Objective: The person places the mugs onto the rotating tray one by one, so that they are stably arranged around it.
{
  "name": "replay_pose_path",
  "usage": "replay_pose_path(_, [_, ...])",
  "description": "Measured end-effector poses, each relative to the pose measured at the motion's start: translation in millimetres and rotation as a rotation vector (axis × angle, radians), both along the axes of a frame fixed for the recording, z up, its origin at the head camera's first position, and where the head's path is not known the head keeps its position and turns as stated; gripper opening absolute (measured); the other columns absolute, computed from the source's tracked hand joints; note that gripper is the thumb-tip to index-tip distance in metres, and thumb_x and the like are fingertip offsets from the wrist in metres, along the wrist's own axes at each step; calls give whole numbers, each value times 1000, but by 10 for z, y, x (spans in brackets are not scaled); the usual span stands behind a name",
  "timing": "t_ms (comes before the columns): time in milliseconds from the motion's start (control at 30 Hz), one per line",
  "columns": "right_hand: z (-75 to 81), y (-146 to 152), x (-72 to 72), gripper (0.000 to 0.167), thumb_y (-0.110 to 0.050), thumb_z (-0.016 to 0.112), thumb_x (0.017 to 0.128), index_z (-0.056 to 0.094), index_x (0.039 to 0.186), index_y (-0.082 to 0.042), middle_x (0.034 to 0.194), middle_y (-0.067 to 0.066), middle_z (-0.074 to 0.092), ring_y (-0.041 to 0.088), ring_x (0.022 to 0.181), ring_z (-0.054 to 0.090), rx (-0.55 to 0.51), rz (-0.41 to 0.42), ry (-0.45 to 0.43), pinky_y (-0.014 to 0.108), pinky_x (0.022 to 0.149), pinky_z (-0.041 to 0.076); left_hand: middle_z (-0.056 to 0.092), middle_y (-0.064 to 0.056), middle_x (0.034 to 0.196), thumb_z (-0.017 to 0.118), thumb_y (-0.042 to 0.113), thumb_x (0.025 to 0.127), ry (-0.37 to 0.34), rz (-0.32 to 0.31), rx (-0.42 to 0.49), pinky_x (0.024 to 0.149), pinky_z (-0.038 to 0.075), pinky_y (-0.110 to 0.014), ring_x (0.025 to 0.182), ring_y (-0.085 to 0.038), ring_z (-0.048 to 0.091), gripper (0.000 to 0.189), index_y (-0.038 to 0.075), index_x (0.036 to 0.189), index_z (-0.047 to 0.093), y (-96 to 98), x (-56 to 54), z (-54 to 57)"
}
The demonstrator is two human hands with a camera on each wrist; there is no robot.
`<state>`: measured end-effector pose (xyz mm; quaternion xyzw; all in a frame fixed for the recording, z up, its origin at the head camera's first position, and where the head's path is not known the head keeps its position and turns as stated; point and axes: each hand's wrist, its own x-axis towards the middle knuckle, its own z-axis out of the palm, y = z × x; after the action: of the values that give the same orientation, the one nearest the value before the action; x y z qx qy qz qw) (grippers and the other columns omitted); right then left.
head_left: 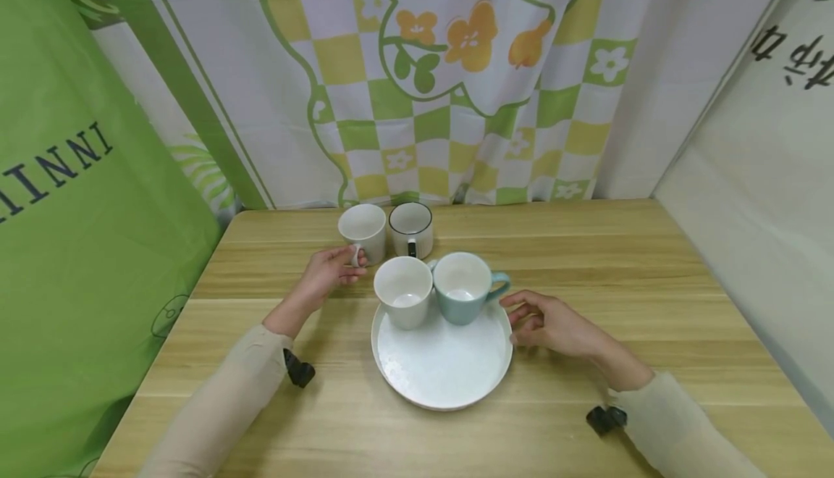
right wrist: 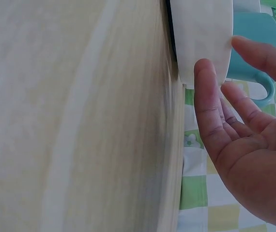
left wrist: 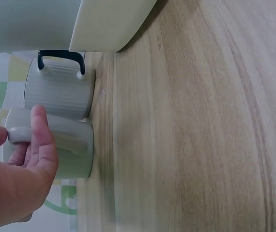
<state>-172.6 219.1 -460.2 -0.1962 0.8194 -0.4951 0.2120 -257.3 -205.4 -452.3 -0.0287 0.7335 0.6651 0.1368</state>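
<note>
At the back left, my left hand [head_left: 329, 274] pinches the handle of a pale white mug [head_left: 371, 246] standing on the table. In the left wrist view the thumb and fingers close around that handle [left wrist: 19, 135]. Right beside it stands a white ribbed mug [head_left: 422, 242] with a dark rim and a black handle. A round white tray [head_left: 443, 373] carries a white mug [head_left: 405, 311] and a light blue mug [head_left: 459, 308] towards its back. My right hand [head_left: 554, 324] is at the tray's right edge, fingers loosely bent, holding nothing.
The wooden table [head_left: 651, 304] reaches back to a patterned curtain [head_left: 469, 137]. A green cloth [head_left: 98, 246] hangs on the left and a white one [head_left: 769, 159] on the right.
</note>
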Motion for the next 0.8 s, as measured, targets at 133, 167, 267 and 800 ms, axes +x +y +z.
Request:
replay_pose_path(133, [-1,-6,5,60,-16,78,87,50,137,-1,119,23,63,27,95,64,1,-2,-4,26,75,57,69,0,97,50,32,106,-2,11,2,74,58,-21,82,-6,70,44,-8,122,59,6,-9,-12])
replay_pose_path(167, [-2,-7,6,60,-16,78,87,50,138,-1,120,23,63,27,95,64,2,-2,-5,26,75,57,69,1,96,50,32,106,-1,10,1,74,58,-22,81,-6,70,44,-8,122,59,5,-9,-12])
replay_pose_path(267, [-2,-11,7,60,-16,78,87,50,138,-1,120,23,63,27,96,64,2,-4,-9,26,75,57,69,2,94,51,32,105,-4,11,1,76,58,-24,81,-7,69,42,-6,121,59,1,-13,-20])
replay_pose_path(800, [-13,-2,11,60,-15,78,87,50,138,-1,121,24,62,28,97,65,-7,-12,-10,26,73,58,67,3,95,50,34,106,4,19,-10,78,57,-24,82,-7,68,42,-6,119,59,28,-11,-11])
